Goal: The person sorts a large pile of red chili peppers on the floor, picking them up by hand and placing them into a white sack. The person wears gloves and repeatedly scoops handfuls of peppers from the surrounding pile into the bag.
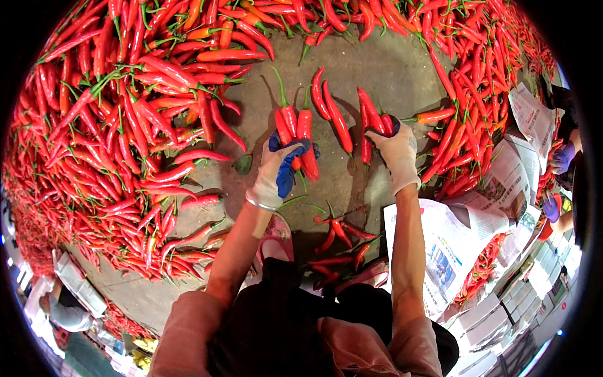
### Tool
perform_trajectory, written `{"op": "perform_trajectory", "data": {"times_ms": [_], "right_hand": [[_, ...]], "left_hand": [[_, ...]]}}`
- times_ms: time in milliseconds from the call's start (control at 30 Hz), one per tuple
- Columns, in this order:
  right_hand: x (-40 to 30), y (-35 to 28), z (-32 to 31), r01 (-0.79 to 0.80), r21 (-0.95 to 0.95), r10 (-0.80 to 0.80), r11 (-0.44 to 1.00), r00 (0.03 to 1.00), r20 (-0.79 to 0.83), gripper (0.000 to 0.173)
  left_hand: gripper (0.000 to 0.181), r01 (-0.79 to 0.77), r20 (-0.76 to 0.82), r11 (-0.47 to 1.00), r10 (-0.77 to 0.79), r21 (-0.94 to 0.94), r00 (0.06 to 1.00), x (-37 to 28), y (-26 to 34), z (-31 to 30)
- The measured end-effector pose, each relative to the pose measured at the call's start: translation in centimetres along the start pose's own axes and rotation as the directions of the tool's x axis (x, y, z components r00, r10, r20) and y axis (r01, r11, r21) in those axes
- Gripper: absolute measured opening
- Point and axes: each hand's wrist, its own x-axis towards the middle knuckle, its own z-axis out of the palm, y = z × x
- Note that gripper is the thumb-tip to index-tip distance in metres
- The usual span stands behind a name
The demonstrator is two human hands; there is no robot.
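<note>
My left hand (282,162), in a white work glove with a blue coated palm, grips a small bunch of red chili peppers (305,129). Their green stems point in both directions. To its right, my right hand (395,147) wears a similar glove, and its fingers close around more red chilies (370,109); the fingertips are partly hidden. One chili (366,146) extends downward beside that thumb. Between the hands are two more peppers, a curved chili (320,96) and a longer chili (338,122), over the concrete floor (330,56).
A large chili heap (108,155) spreads along the left; another pile (476,118) lies right. Newspaper sheets (438,254) line chili-filled containers at the lower right. Loose chilies (339,231) lie near my pink shoes (278,235). Purple-gloved hands (560,158) work far right; another person (68,311) is lower left.
</note>
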Motion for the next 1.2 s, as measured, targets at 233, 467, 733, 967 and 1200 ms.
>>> {"op": "perform_trajectory", "data": {"times_ms": [233,467,733,967,1200], "right_hand": [[-3.2,0.4,1.8,0.112,-0.074,-0.123,0.991,0.976,-0.182,0.064],[-3.2,-0.5,2.7,0.054,-0.001,-0.054,0.999,0.997,0.052,0.069],[-4.0,-1.8,2.3,0.22,-0.349,-0.298,0.911,0.935,-0.19,0.056],[-3.2,-0.3,1.1,0.046,0.232,-0.015,0.972,0.991,-0.135,0.052],[-7.6,0.1,4.8,0.294,0.594,-0.457,0.749,0.878,0.143,0.072]], "left_hand": [[0.035,-0.075,-0.102,0.877,0.139,0.474,0.985,0.8,-3.2,2.4],[0.033,-0.017,-0.076,0.929,0.048,0.37,0.996,-0.3,-4.9,3.2],[0.031,-0.152,-0.155,0.826,0.276,0.543,0.948,0.8,0.3,2.3],[0.042,-0.033,0.022,0.016,0.453,0.999,0.891,5.2,2.7,5.8],[0.04,-0.092,0.144,-0.174,0.321,0.981,0.936,6.2,5.3,5.1]]}}
